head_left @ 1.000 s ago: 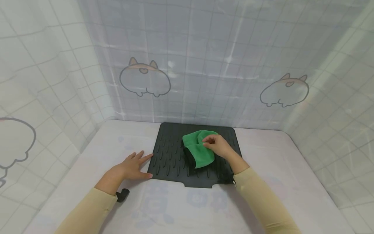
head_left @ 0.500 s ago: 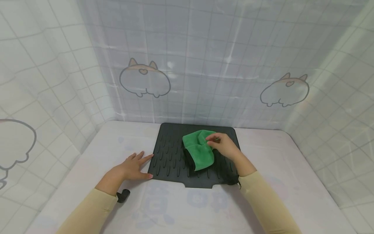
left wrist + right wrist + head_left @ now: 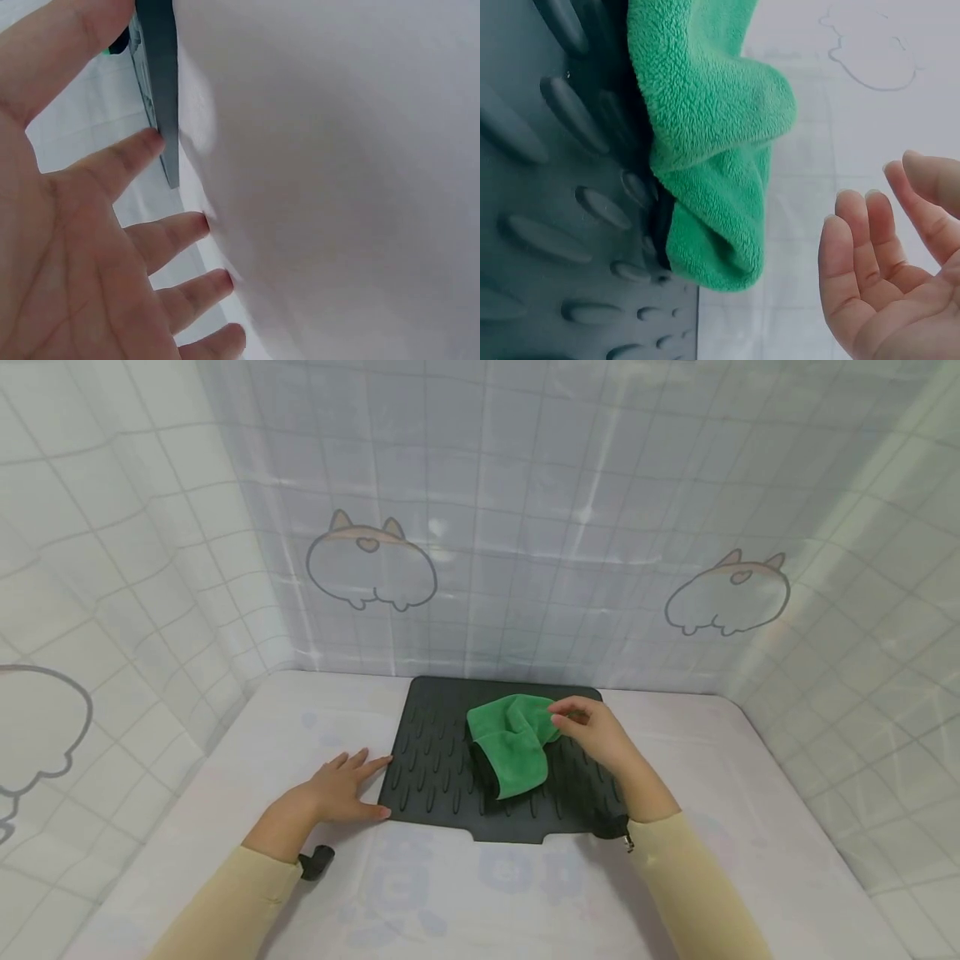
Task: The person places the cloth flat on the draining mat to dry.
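White table [image 3: 225, 793] surface is backed by a gridded curtain. At 12 o'clock, a green cloth [image 3: 510, 743] is laid on the black mat [image 3: 435, 760]. Right hand [image 3: 596, 735] is held just beside it, grip loose, empty. Left hand [image 3: 337, 789] is pressed flat at the mat's 9 o'clock edge, fingers apart.

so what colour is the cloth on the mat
Green cloth, best seen in the right wrist view.

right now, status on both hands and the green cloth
Left hand flat on table, fingertips at black mat edge. Right hand open, just clear of green cloth. Cloth bunched on mat. Nothing in the way.
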Demonstrator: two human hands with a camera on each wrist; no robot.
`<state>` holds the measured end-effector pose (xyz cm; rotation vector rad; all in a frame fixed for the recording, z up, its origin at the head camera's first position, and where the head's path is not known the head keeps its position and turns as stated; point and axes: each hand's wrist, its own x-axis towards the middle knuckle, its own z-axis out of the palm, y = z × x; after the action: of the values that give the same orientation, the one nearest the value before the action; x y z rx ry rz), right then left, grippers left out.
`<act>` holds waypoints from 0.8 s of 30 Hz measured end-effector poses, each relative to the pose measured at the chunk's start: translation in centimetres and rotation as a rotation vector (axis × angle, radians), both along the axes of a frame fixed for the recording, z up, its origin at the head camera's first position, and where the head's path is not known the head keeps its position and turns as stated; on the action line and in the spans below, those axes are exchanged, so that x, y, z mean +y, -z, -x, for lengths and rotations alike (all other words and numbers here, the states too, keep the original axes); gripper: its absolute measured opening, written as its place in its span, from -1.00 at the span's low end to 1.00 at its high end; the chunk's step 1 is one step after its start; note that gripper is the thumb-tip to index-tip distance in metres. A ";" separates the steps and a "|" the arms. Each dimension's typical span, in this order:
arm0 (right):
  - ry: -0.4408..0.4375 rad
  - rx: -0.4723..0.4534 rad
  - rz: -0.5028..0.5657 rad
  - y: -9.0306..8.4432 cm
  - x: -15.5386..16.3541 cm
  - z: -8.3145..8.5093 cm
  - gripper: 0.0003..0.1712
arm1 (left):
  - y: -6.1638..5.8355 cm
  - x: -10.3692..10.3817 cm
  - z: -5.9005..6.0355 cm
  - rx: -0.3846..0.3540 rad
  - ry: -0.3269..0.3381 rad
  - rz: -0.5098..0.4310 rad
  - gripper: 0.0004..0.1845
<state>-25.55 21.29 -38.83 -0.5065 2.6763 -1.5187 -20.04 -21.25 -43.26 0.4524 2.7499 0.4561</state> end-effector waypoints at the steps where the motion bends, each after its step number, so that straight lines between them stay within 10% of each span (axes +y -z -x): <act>1: 0.001 -0.001 0.014 0.1 0.1 0.0 -0.62 | 0.0 0.0 0.0 0.002 0.000 0.000 0.03; 11: 0.068 0.018 0.074 0.4 0.9 0.0 -0.63 | -1.4 1.9 0.6 0.021 0.040 -0.047 -0.06; 24: 0.102 -0.001 0.078 1.3 1.3 0.7 -0.57 | -2.5 5.4 2.7 -0.033 0.120 -0.365 -0.12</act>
<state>-26.29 22.58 -40.14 -0.3763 2.6900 -1.6543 -22.70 -15.88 -40.74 0.6851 2.5912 0.9297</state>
